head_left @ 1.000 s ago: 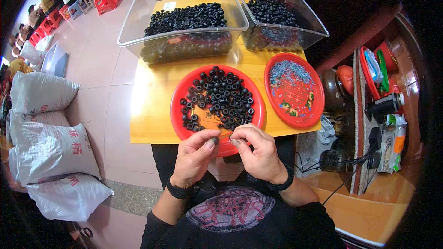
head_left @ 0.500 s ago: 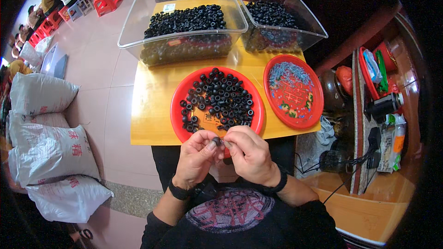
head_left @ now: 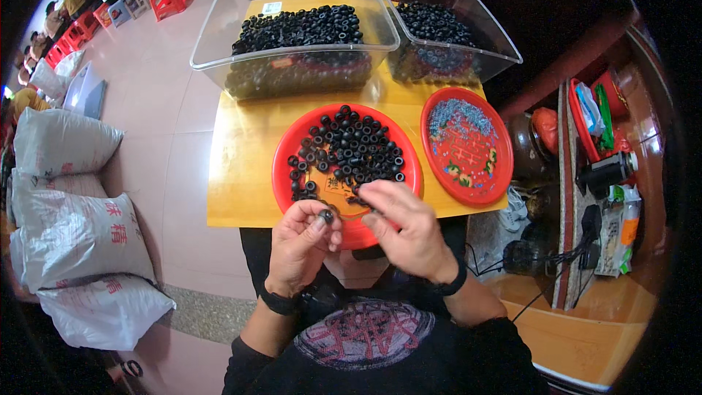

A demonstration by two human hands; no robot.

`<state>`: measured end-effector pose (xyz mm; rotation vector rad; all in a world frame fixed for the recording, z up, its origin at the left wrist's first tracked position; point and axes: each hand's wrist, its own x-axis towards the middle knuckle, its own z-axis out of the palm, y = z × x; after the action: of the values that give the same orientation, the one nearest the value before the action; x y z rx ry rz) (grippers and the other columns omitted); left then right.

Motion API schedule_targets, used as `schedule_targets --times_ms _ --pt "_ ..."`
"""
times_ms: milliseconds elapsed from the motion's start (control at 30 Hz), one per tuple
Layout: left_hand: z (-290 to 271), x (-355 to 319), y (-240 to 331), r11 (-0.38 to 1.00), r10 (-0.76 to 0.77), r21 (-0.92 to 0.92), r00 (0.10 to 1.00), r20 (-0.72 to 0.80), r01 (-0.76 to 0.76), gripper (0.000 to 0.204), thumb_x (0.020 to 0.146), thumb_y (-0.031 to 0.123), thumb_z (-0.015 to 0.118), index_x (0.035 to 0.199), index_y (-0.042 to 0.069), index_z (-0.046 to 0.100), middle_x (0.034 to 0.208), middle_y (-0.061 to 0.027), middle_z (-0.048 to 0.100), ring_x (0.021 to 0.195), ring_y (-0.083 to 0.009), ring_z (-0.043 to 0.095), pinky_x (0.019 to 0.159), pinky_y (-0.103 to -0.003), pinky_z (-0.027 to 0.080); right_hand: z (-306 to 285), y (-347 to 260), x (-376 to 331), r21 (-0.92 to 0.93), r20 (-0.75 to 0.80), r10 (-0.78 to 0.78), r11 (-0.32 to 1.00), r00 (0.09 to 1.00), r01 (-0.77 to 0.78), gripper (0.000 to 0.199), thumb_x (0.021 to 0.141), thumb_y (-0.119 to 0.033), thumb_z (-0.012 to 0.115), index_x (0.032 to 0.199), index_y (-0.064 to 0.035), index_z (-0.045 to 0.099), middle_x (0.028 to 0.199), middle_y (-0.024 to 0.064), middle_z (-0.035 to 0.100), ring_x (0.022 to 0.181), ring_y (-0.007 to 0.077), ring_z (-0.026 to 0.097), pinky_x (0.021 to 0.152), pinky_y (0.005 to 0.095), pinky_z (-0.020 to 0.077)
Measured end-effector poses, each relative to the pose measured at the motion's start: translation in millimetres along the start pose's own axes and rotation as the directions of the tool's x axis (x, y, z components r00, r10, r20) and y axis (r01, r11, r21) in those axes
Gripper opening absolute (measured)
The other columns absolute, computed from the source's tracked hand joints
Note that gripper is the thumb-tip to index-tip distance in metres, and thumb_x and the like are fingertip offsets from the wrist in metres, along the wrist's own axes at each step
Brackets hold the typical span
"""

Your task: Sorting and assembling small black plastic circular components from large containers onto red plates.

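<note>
My left hand (head_left: 301,245) pinches a small black ring-shaped part (head_left: 326,215) between thumb and fingers, just off the near edge of a round red tray (head_left: 282,164). Many more black ring-shaped parts (head_left: 358,148) lie loose in that tray, heaped toward its far and right side. Over the tray's near right rim hovers my right hand (head_left: 411,228), its fingers stretched out and thumb apart, with nothing visible in it. To the right, a second red tray (head_left: 433,164) bears a spread of tiny bluish, clear-looking pieces (head_left: 457,117).
Two clear plastic bins, one left (head_left: 208,58) and one right (head_left: 504,58), stand behind the trays on the yellow table (head_left: 241,197), filled with black parts. White sacks (head_left: 80,238) are stacked at left. A wooden shelf (head_left: 563,205) with cables is at right. People sit far left.
My hands have parted. The right hand has opened and moved right and forward over the tray; the left has shifted slightly left, keeping the black ring-shaped part.
</note>
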<state>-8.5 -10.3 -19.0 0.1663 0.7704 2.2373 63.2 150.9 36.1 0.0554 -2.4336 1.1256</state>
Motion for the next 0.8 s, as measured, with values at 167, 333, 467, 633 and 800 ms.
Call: schedule_targets --times_ms 167,333,467,633,800 --pt "-8.2 2.7 -0.3 1.000 0.012 -0.028 0.999 -0.034 -0.013 0.018 0.085 0.011 0.055 0.099 0.002 0.050 0.084 -0.0106 0.057 0.069 -0.0176 0.055 0.058 -0.027 0.044 8.7 25.4 8.1 -0.311 0.085 -0.146 0.936 0.986 0.165 0.013 0.066 0.001 0.057 0.079 -0.0019 0.057 0.076 0.0092 0.053 0.076 0.0264 0.049 0.067 0.0352 0.0419" --pt "-7.3 2.9 1.5 0.998 0.003 -0.066 0.999 -0.040 -0.006 0.014 0.086 0.008 0.053 0.097 0.001 0.050 0.083 -0.0114 0.058 0.069 -0.0171 0.056 0.060 -0.026 0.045 25.9 25.0 10.6 -0.406 0.243 -0.103 0.892 0.965 0.197 0.013 0.068 -0.002 0.055 0.080 -0.0014 0.059 0.077 0.0088 0.053 0.076 0.0264 0.049 0.068 0.0346 0.0424" --pt "-9.1 2.6 2.2 0.998 0.000 -0.068 0.999 -0.049 -0.003 0.014 0.086 0.008 0.054 0.096 0.001 0.050 0.082 -0.0117 0.058 0.069 -0.0174 0.056 0.060 -0.026 0.045 35.1 29.1 10.4 -0.474 0.380 -0.077 0.840 0.922 0.265 0.010 0.068 -0.007 0.053 0.076 -0.0028 0.056 0.074 0.0083 0.049 0.074 0.0250 0.047 0.064 0.0340 0.0401" --pt "-9.2 3.5 1.5 1.000 -0.006 -0.026 0.999 -0.032 0.006 0.016 0.085 0.011 0.055 0.096 0.002 0.050 0.082 -0.0109 0.056 0.068 -0.0176 0.055 0.059 -0.027 0.044 38.9 34.4 4.0 -0.366 0.321 -0.062 0.912 0.945 0.184 0.017 0.066 0.000 0.055 0.083 -0.0015 0.058 0.078 0.0113 0.050 0.076 0.0281 0.049 0.067 0.0357 0.0419" --pt "-2.6 1.0 1.7 0.999 -0.044 0.014 0.999 -0.017 0.044 0.017 0.085 0.012 0.056 0.096 0.002 0.049 0.082 -0.0107 0.056 0.068 -0.0173 0.055 0.059 -0.027 0.044 18.8 27.8 7.4 -0.009 0.173 0.118 0.993 0.978 -0.118 0.014 0.071 0.004 0.056 0.083 -0.0007 0.057 0.078 0.0121 0.053 0.075 0.0212 0.053 0.065 0.0305 0.0445"
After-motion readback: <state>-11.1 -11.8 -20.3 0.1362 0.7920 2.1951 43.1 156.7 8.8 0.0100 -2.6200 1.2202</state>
